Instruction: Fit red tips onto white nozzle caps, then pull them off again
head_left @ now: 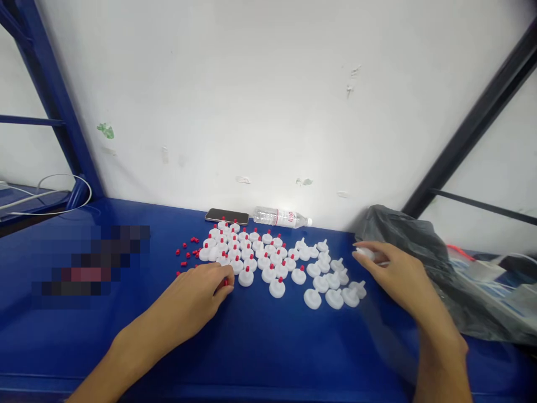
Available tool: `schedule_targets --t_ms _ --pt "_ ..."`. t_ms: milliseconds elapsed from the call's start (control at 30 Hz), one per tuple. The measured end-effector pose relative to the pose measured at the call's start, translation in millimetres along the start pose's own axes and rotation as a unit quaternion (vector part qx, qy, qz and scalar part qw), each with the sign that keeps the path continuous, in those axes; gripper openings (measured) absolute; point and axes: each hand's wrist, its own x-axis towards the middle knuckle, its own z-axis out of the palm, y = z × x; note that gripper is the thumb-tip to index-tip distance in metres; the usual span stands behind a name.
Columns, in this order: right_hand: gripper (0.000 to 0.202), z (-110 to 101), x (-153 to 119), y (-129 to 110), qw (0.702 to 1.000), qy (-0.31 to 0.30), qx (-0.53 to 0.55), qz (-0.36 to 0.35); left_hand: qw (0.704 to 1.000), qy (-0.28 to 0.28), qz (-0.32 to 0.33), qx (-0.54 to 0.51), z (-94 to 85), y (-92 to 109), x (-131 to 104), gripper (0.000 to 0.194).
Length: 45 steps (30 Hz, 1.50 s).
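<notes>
Many white round caps with narrow spouts cover the middle of the blue table. A group of them wears red tips, such as the white cap with a red tip [277, 287]; those further right, like the plain white cap [312, 299], have none. Loose red tips [183, 263] lie at the left of the group. My left hand [210, 285] is at the group's lower left, its fingers closed on something red, seemingly a red tip. Right of the plain caps, my right hand [388, 266] is raised above the table, thumb and fingers gripping a white cap [366, 253].
A phone [227, 216] and a lying clear bottle [282, 218] are at the wall behind the caps. A black plastic bag [390, 226] and a box of packets [495, 282] stand at the right. Blue frame posts rise at the left.
</notes>
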Motion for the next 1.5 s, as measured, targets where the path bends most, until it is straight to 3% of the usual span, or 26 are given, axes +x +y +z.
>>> schedule_targets --t_ms 167,333,667,967,1100,1233,1400,1500 --pt "0.031 13.5 2.7 24.1 0.996 -0.017 0.006 0.091 0.999 -0.008 -0.007 0.043 0.1 2.6 0.6 0.017" --pt "0.025 25.6 1.2 35.3 0.993 -0.102 -0.015 0.061 0.996 -0.013 -0.014 0.081 5.4 1.7 3.9 0.019" --pt "0.026 23.1 -0.3 33.2 0.995 -0.094 -0.022 0.032 0.994 -0.015 -0.028 0.100 7.1 1.3 2.5 0.014" --pt "0.032 22.3 0.3 29.8 0.995 -0.075 -0.041 0.049 0.994 -0.004 -0.022 0.112 10.5 2.7 1.2 0.016" --pt "0.032 13.5 0.0 16.6 0.998 -0.010 -0.028 0.057 0.994 0.010 -0.020 0.109 11.6 2.1 -0.1 0.021" --pt "0.035 5.0 -4.4 -15.6 0.995 0.041 0.081 0.031 0.993 0.016 -0.031 0.109 5.3 3.2 -3.3 0.023" --pt "0.028 14.1 -16.0 -54.3 0.987 -0.082 0.081 -0.110 0.992 0.026 -0.069 0.103 -10.1 0.6 -8.4 0.028" --pt "0.030 22.1 -23.4 -64.0 0.976 -0.146 0.060 -0.149 0.991 0.050 -0.084 0.090 -17.5 -4.7 -11.0 0.032"
